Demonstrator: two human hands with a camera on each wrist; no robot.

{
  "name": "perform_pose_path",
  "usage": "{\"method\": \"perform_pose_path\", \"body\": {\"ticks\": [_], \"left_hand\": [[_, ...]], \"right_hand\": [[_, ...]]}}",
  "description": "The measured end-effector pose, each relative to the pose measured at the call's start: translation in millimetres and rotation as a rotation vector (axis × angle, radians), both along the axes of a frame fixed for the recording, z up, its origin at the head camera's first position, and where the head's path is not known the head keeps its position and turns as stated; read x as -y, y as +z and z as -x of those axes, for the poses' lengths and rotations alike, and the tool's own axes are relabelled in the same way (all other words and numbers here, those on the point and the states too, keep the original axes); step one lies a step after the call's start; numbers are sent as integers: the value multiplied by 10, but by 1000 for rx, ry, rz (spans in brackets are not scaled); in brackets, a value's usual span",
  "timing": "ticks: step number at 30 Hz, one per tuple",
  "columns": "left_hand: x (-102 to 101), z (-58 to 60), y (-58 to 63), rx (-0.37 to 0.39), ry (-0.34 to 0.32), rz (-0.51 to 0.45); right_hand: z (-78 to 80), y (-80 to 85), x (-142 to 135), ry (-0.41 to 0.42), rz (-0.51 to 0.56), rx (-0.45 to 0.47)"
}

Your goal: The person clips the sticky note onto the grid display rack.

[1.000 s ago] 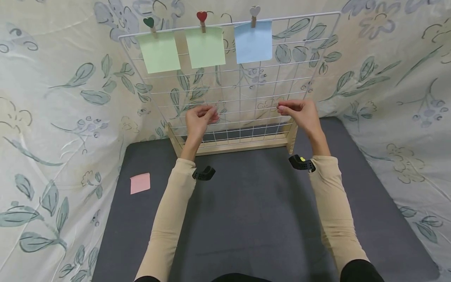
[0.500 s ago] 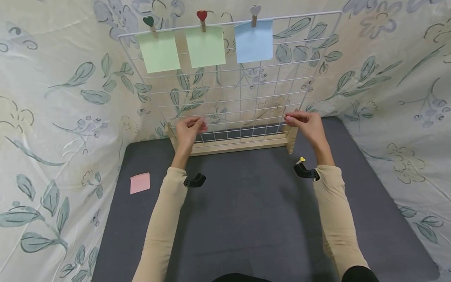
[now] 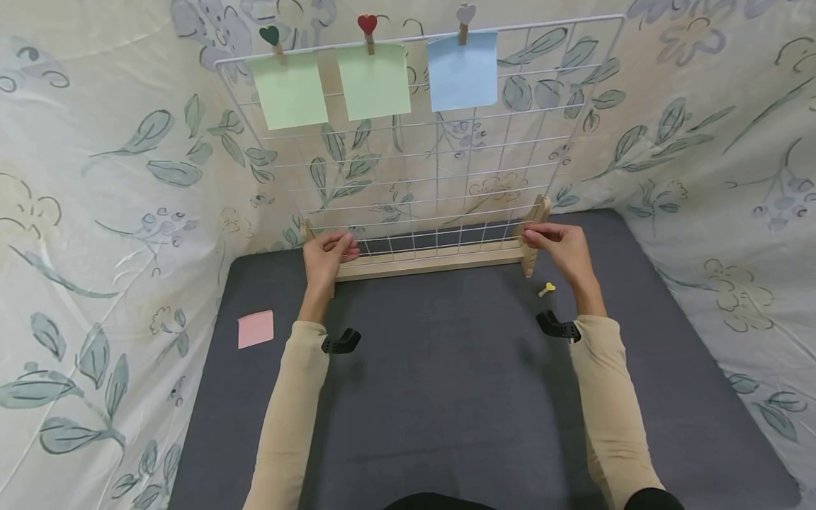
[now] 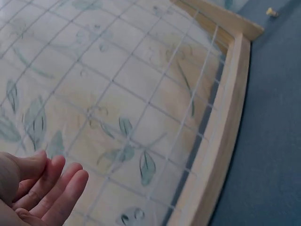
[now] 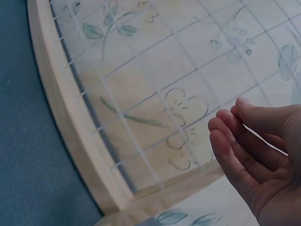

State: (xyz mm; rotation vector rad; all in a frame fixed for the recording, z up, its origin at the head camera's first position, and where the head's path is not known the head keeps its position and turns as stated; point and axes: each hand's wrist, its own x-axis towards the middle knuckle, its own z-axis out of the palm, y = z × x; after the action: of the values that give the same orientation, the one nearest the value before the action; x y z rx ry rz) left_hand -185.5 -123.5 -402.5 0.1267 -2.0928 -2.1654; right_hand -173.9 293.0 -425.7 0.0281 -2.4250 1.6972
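My left hand hovers before the lower left of the white wire grid rack, thumb and fingertips close together. Over at the rack's lower right, my right hand has a similar loose curl. Nothing shows in the fingers of either hand in the left wrist view, nor of the right hand in the right wrist view. From the top bar hang two green notes and a blue note, each under a heart-topped wooden clip. Whether either hand touches the rack, I cannot tell.
A yellow heart clip lies on the dark tabletop, by the rack's right foot. To the left lies a pink note. Floral cloth surrounds the table at the back and sides.
Both hands have come down in front of the rack and moved apart, left hand leftward and right hand slightly rightward. The yellow clip, mostly covered earlier, now shows fully.
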Motion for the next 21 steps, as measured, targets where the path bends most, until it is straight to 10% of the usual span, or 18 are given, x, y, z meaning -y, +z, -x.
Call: {"method": "perform_pose_path", "body": {"ticks": [21], "left_hand": [[604,-258,-873,98,178,-6]], "right_hand": [[-221,-721,-346,-66,-8,191]]}}
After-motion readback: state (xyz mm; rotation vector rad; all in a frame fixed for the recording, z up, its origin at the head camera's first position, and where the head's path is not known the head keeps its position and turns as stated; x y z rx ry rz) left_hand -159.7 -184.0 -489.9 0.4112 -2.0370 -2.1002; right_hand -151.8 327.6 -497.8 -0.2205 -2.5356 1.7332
